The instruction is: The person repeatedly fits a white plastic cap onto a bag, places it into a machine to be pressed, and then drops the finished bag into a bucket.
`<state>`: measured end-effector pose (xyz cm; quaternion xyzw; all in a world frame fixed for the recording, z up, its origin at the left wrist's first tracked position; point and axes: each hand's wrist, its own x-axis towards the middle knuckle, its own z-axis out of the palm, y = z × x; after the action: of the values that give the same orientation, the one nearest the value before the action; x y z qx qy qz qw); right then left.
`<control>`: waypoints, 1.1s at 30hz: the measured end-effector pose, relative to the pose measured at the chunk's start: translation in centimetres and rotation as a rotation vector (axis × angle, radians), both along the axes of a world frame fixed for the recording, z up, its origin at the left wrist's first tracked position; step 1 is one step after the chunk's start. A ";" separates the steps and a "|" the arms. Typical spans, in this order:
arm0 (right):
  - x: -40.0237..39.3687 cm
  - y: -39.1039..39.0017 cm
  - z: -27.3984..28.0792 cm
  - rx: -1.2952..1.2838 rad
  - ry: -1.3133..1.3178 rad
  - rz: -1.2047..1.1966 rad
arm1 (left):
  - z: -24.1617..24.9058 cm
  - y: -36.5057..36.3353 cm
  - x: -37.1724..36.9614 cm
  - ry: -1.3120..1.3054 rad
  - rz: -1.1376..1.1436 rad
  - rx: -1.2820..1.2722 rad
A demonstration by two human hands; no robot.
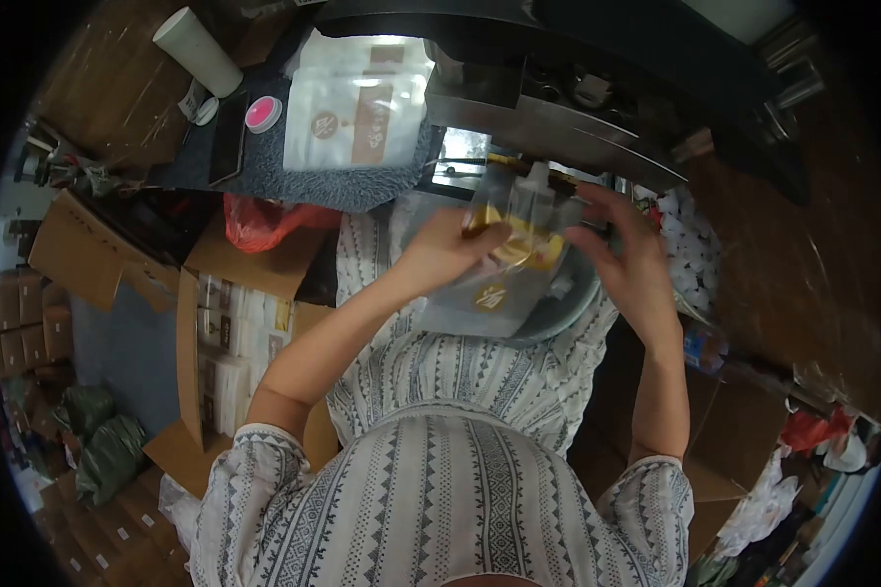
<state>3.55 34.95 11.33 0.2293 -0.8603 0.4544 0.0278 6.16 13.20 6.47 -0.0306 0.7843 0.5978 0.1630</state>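
Observation:
My left hand [457, 247] is closed, thumb on top, on a clear spout pouch [533, 220] with yellow print and a pale nozzle at its top. My right hand [628, 256] is at the pouch's right side, with thumb and fingers curved and apart; whether its fingertips touch the plastic is blurred. Below the pouch, a frosted bag [489, 298] with a small gold logo lies over my lap. Partly hidden under both is a grey-green basin [568, 318].
White packets [357, 103] with brown labels lie on a fluffy grey mat [362, 186]. Left of them are a pink-topped jar [263, 114], a phone [228, 139] and a white cup [198, 51]. An open carton [191, 342] of boxed goods stands at my left.

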 end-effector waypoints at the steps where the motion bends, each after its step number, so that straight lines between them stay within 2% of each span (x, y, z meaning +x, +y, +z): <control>1: 0.1 0.9 0.4 0.149 0.020 -0.045 | 0.2 0.2 -1.1 -0.162 0.035 0.139; 2: 0.1 1.9 0.6 0.299 0.039 -0.091 | 0.0 0.6 -1.7 -0.163 0.033 0.141; 3: -0.3 2.7 0.5 0.301 0.039 -0.092 | -0.5 1.0 -2.2 -0.198 0.109 0.276; 4: -1.1 3.3 0.0 0.414 0.091 -0.233 | -0.8 1.2 -2.4 -0.231 0.185 0.412; 5: -1.8 4.1 -0.6 0.524 0.140 -0.376 | -0.9 1.2 -2.3 -0.232 0.184 0.412; 6: -3.0 5.2 -2.3 0.523 0.137 -0.376 | -1.0 1.2 -1.9 -0.209 0.175 0.409; 8: -4.9 6.9 -5.6 0.666 0.550 -0.189 | -0.9 0.0 -1.7 -0.187 0.169 0.402; 9: -5.2 6.4 -5.2 0.660 0.561 -0.190 | -0.4 -2.2 -2.4 0.120 0.266 0.072; 10: -5.1 5.7 -4.6 0.652 0.401 -0.246 | -0.1 -4.3 -2.7 0.416 0.358 -0.263; 11: -4.5 5.4 -4.5 0.646 0.228 -0.299 | -1.2 -6.2 -2.3 0.405 0.359 -0.266; 13: -4.2 5.4 -4.6 0.659 0.206 -0.334 | -5.2 -9.0 -2.0 0.714 0.264 -1.384; 14: -4.3 5.3 -4.6 0.668 0.193 -0.371 | -5.9 -8.6 -0.5 0.758 0.167 -1.324; 15: -4.3 5.3 -4.4 0.663 0.195 -0.373 | -5.4 -8.7 0.2 0.762 0.167 -1.328; 17: -3.3 5.9 -3.5 0.488 0.137 -0.361 | -4.1 -9.0 1.6 0.728 0.192 -1.106; 18: -2.7 6.1 -3.0 0.495 0.134 -0.357 | -3.5 -9.3 2.2 0.722 0.193 -1.101; 20: -1.8 6.3 -1.6 0.318 -0.077 -0.308 | -2.2 -10.2 2.7 0.476 0.230 -1.012; 24: -0.3 4.7 1.2 0.258 -0.266 -0.298 | -0.4 -7.5 4.9 0.572 0.359 -0.868; 26: 0.8 1.1 2.4 0.046 -0.191 -0.056 | 0.7 -5.9 5.3 0.698 0.338 -0.799; 27: 0.9 0.0 2.3 0.045 -0.187 -0.059 | 1.1 -5.6 5.4 0.703 0.337 -0.798; 30: 0.5 -2.3 1.2 0.097 0.106 0.137 | 2.0 -5.1 5.8 0.669 0.335 -0.714; 31: 0.4 -2.6 1.2 0.092 0.106 0.140 | 2.2 -4.8 5.9 0.688 0.292 -0.686; 33: 0.3 -2.8 1.2 0.067 0.179 0.335 | 2.1 -4.4 6.0 0.703 0.242 -0.656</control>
<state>3.83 32.11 12.51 0.4095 -0.8189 0.4015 0.0208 12.18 8.80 8.60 0.0322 0.9294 0.3082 -0.2005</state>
